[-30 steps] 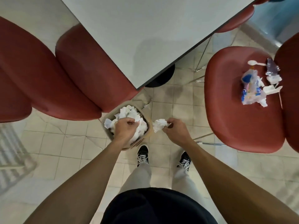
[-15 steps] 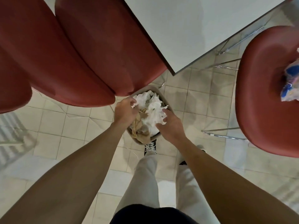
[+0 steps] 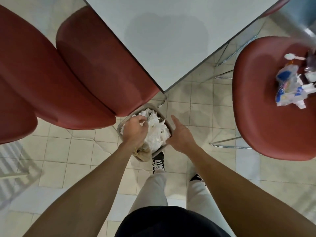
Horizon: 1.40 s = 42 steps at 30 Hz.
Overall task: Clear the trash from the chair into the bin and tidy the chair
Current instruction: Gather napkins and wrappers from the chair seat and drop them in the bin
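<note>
- The bin stands on the floor just below the table corner, its far rim tucked against the front edge of a red chair
- Open floor lies to the right of the bin, up to the metal legs of the chair on the right, which stands well apart from the bin
- The bin is heaped to the rim with crumpled white paper, with a brown paper piece at its near edge
- The left hand rests on the paper inside the bin, fingers curled down into it; whether it grasps a piece I cannot tell
- The right hand hovers just right of the bin rim, released, fingers straight and holding nothing
- The trash lies on the seat of the chair on the right, far from the bin: a blue and white wrapper, white scraps and a white spoon
- The floor is pale square tile; a black shoe stands just near the bin
</note>
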### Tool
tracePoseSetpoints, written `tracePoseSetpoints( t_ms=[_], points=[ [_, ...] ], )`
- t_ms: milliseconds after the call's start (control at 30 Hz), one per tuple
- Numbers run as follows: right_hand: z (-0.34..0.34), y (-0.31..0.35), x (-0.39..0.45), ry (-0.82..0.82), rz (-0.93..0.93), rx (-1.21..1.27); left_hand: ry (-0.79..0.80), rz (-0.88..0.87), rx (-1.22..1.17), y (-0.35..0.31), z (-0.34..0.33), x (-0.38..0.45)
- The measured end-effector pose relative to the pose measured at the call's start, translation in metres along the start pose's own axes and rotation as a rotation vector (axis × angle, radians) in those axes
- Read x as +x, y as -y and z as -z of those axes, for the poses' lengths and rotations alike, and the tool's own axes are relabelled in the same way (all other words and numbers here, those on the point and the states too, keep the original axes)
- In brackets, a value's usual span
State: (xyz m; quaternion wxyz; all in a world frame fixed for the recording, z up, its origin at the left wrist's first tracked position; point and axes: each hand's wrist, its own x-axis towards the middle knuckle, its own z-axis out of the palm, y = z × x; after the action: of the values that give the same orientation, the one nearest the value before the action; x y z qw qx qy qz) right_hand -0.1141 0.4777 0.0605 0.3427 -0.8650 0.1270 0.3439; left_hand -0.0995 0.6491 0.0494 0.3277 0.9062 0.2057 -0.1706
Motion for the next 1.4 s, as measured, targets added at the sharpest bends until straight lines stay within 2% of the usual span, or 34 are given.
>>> tracePoseSetpoints(
  t_ms=[267,533,800,933,1200,1400],
  points=[
    [0.082,-0.043,-0.031,-0.102,0.0,0.095,0.074,-0.149,-0.011,-0.082,-0.03,-0.042],
    [0.196,-0.123,-0.062,-0.279,0.006,0.055,0.124,-0.296,-0.008,-0.188,-0.08,-0.087],
    [0.256,-0.205,-0.084,-0.331,-0.067,0.128,0.172,-0.375,0.047,-0.258,-0.135,-0.126],
    [0.28,-0.232,-0.078,-0.334,-0.12,0.191,0.248,-0.388,0.08,-0.288,-0.159,-0.12],
    [0.353,-0.279,-0.052,-0.447,-0.246,0.287,0.378,-0.506,0.185,-0.376,-0.205,-0.066],
    [0.404,-0.308,-0.024,-0.476,-0.295,0.341,0.409,-0.599,0.214,-0.451,-0.249,-0.038]
  ],
)
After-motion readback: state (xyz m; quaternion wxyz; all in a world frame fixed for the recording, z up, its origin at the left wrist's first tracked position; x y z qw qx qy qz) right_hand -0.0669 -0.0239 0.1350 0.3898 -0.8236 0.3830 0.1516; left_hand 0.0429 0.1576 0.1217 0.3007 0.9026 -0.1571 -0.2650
